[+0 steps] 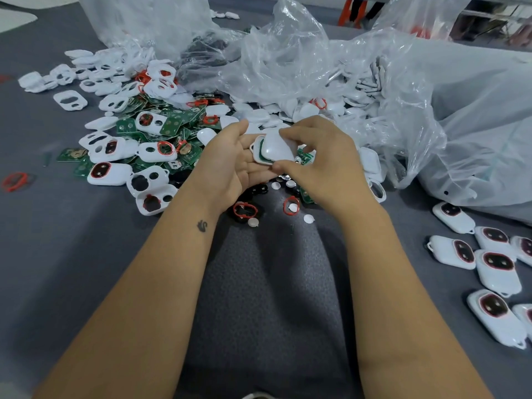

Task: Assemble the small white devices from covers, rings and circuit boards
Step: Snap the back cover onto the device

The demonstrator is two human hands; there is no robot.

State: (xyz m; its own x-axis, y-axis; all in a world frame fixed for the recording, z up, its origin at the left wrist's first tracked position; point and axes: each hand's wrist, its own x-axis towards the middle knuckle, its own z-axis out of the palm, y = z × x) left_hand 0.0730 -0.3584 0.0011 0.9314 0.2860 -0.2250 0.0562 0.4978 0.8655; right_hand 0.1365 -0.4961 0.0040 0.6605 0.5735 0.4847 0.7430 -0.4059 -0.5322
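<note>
Grey textured counter [267, 283] carries a heap of green circuit boards [172, 125], white plastic covers with oval cutouts [70, 99] and red rings [14, 181] at centre left. Crumpled clear plastic bags [288, 59] fill the upper frame. Left hand [230, 159] lies palm up, fingers relaxed, supporting a white base with green board [259, 152]. Right hand [322, 159] fingers pinch a smooth white rounded cover [277, 148] onto it. Assembled white devices [495, 266] lie at lower right.

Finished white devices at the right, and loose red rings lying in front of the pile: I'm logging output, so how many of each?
Finished white devices: 7, two of them cut by the frame edge
Loose red rings: 3
Total: 10
</note>
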